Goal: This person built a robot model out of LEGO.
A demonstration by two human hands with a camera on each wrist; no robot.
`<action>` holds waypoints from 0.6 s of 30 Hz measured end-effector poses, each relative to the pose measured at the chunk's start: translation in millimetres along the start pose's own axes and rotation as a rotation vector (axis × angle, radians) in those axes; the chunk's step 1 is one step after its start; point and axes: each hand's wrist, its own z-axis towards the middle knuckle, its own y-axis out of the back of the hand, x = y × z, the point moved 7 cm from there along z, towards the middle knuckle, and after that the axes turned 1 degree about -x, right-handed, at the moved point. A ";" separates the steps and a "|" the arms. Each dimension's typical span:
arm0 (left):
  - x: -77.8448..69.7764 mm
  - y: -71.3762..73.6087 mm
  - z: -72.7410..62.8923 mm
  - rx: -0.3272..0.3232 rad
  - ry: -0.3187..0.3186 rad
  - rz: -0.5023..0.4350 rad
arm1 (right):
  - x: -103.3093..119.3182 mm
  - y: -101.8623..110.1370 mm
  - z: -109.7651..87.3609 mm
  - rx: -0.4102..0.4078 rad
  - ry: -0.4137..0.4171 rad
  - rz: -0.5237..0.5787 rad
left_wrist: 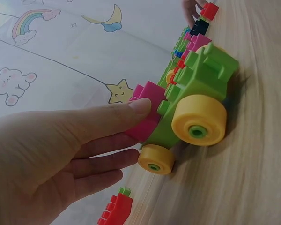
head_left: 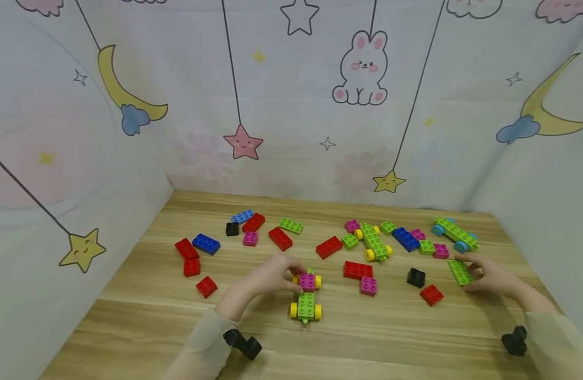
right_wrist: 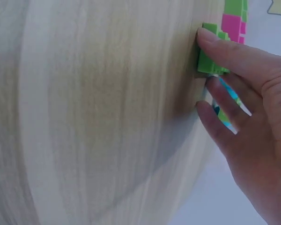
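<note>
My left hand (head_left: 277, 275) pinches a pink brick (head_left: 307, 282) between thumb and fingers. That brick sits on the rear half of a green car base (head_left: 306, 306) with yellow wheels, which stands on the table; the left wrist view shows the thumb on the pink brick (left_wrist: 149, 110) and a yellow wheel (left_wrist: 199, 120) close by. At the right, my right hand (head_left: 493, 277) holds a long green brick (head_left: 460, 273) by its two ends. In the right wrist view the thumb lies against the green brick (right_wrist: 207, 58), and the other fingers are partly behind it.
Beyond the right hand stands a green car base with blue wheels (head_left: 455, 234). Another with yellow wheels (head_left: 374, 241) is at the middle back. Loose bricks lie around, among them a black brick (head_left: 416, 277), a red brick (head_left: 431, 295) and a dark blue brick (head_left: 206, 244).
</note>
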 end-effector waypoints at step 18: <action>1.4 -1.6 2.0 0.001 0.012 -0.006 | 21.3 19.6 -8.3 -0.274 -0.029 0.023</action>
